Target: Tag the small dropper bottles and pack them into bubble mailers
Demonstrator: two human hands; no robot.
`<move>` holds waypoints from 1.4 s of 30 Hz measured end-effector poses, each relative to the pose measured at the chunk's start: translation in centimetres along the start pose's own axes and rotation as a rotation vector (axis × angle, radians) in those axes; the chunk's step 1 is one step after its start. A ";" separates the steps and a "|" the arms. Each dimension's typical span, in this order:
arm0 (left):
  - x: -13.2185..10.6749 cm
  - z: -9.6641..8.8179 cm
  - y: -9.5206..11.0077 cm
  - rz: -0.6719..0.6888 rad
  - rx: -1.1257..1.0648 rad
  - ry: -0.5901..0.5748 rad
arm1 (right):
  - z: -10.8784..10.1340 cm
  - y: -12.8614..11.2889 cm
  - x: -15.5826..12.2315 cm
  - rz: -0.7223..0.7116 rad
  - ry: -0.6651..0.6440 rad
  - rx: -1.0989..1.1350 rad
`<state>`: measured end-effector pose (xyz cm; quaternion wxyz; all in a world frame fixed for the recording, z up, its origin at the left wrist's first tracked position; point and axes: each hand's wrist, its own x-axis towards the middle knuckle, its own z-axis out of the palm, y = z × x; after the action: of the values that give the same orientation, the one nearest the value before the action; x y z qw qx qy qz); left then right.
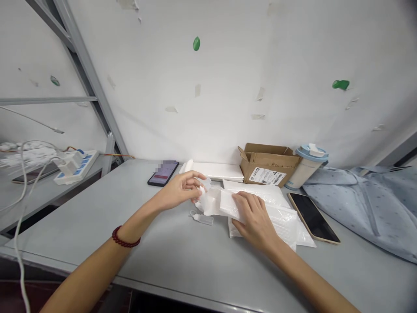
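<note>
My left hand (182,190) is closed, its thumb and fingers pinched at a small white and translucent plastic piece that is too indistinct to name. My right hand (256,221) is wrapped over a white bubble mailer (230,204), with the thumb below it. A translucent plastic bag (211,201) shows at the mailer's left end, between my hands. Just below it, a small clear dropper bottle (203,218) lies on its side. More white bubble mailers (257,189) lie flat behind and beneath my right hand.
A cardboard box (270,163) and a blue-lidded tumbler (304,167) stand near the wall. One phone (163,172) is at the back left; another phone (314,217) lies right of the mailers, near blue patterned fabric (361,204). A power strip (76,167) sits on the left-hand desk.
</note>
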<state>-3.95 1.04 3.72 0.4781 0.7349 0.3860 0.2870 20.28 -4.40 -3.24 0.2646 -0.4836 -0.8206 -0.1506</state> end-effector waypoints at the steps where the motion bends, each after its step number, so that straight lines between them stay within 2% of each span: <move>1: 0.2 0.2 -0.2 0.024 -0.038 0.051 | 0.0 0.0 0.0 -0.006 0.002 0.008; 3: 0.5 0.8 -0.7 0.039 -0.076 0.096 | -0.1 -0.1 -0.1 -0.022 0.013 0.027; 7: 0.9 1.9 -1.5 0.001 -0.103 0.083 | -0.1 -0.2 -0.1 -0.053 0.053 0.062; 10: 0.9 2.3 -1.9 -0.003 -0.091 0.125 | -0.1 -0.3 0.0 -0.057 0.068 0.074; 17: 0.9 2.3 -1.8 0.130 0.173 0.272 | -0.2 -0.2 0.0 -0.039 0.088 0.064; 21: 0.7 3.1 -1.9 0.127 0.271 0.232 | -0.1 -0.2 -0.1 -0.033 0.084 0.070; 24: 0.5 4.2 -2.0 0.128 0.304 0.161 | -0.1 -0.3 -0.1 -0.073 0.079 0.097; 29: 0.2 5.8 -2.5 0.218 0.374 0.059 | -0.1 -0.7 -0.1 -0.176 0.057 0.121; 33: 0.0 6.0 -2.4 0.280 0.391 0.023 | -0.2 -0.6 -0.1 -0.197 0.058 0.124; 35: -0.1 5.6 -2.1 0.292 0.345 0.112 | -0.3 -0.3 0.0 -0.187 0.077 0.114; 38: 0.1 4.7 -1.8 0.236 0.306 0.392 | -0.5 0.2 0.2 -0.169 0.138 0.099; 39: 0.2 4.4 -1.8 0.201 0.297 0.454 | -0.5 0.3 0.3 -0.167 0.162 0.096; 40: 0.3 4.1 -1.8 0.163 0.282 0.472 | -0.6 0.3 0.3 -0.170 0.182 0.094; 41: 0.5 3.9 -1.9 0.119 0.255 0.435 | -0.7 0.4 0.4 -0.178 0.198 0.091; 42: 0.6 3.8 -1.9 0.071 0.215 0.352 | -0.7 0.3 0.4 -0.188 0.208 0.085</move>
<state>-1.17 0.13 0.51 0.3117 0.7332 0.4659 0.3848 20.61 -4.31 -2.44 0.3530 -0.3750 -0.8360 -0.1891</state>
